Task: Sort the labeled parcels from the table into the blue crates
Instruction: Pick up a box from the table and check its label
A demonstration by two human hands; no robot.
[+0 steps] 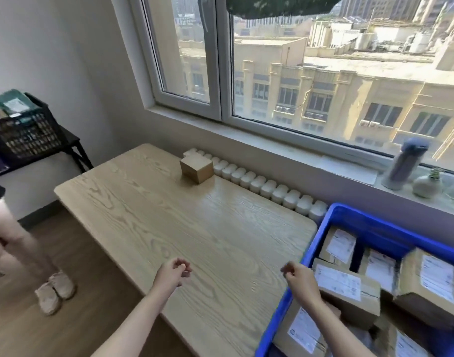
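One small cardboard parcel (pixel 197 169) sits alone at the far side of the light wooden table (pixel 169 228), near the radiator. A blue crate (pixel 349 217) stands at the table's right end, filled with several labeled cardboard parcels (pixel 347 287). My left hand (pixel 173 272) hovers over the table's near edge with fingers loosely curled, holding nothing. My right hand (pixel 299 278) hangs over the crate's left rim, fingers also loosely curled and empty. Both hands are well short of the lone parcel.
A white radiator (pixel 259 185) runs under the window sill behind the table. A bottle (pixel 403 163) and a small vase (pixel 426 185) stand on the sill. A black crate (pixel 22 132) of packages sits on a dark stand at left. A person's legs (pixel 17 233) are beside the table.
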